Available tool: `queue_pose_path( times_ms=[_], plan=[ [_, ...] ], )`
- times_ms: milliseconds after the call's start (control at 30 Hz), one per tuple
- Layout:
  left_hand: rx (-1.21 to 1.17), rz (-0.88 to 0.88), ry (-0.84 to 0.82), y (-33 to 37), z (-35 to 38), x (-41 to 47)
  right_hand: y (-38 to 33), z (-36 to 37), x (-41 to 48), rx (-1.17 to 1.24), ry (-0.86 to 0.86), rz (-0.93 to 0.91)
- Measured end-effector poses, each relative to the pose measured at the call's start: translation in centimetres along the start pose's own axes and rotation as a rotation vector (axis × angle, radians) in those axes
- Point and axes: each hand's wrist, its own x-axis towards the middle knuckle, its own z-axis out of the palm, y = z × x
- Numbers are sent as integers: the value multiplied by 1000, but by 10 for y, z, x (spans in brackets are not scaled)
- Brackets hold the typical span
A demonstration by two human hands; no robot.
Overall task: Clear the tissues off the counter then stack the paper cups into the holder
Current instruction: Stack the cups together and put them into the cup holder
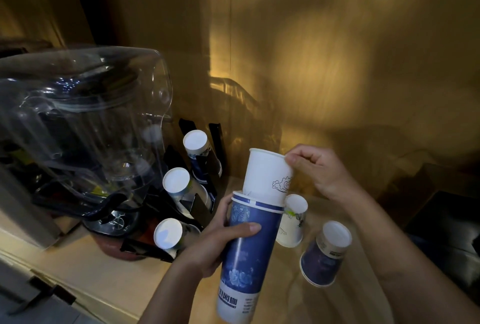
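The stack of blue cups (246, 253) tilts, bases up and far, gripped by the left hand (220, 243). The right hand (319, 170) pinches one white cup (265, 173) onto it. Two cups stand upside-down on the counter (91, 271) to the right; three stacks fill the holder (197, 207) to the left.

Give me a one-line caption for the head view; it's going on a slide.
Left hand holds a blue cup stack while right hand adds a white cup.
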Motion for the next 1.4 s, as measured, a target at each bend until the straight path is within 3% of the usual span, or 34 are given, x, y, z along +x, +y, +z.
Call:
queue_pose_path(
  times_ms=[100,233,300,533,633,767,900,1067,1300,1400],
  plan=[
    [19,-17,15,0,-4,0,8,5,-1,-223,-2,-41],
    [39,-45,30,-3,-9,1,23,12,-8,-935,-189,-292],
    [32,-80,11,-4,-11,2,34,19,-14,-1170,-241,-351],
    [92,-192,-82,-6,-17,6,74,14,-30,-1325,-104,-474],
    [93,-182,-65,-10,-18,7,92,0,-34,-1229,-21,-326],
    [64,-186,-34,-16,-21,9,109,-7,-38,-573,309,171],
    [58,-190,-10,-22,-23,8,127,3,-37,-82,495,428],
    [44,-192,8,-25,-28,3,145,15,-36,6,530,547],
    [58,-179,68,-31,-34,-3,150,10,-25,-117,385,759],
    [83,-175,76,-32,-31,-2,141,15,-29,-163,456,696]
  ],
)
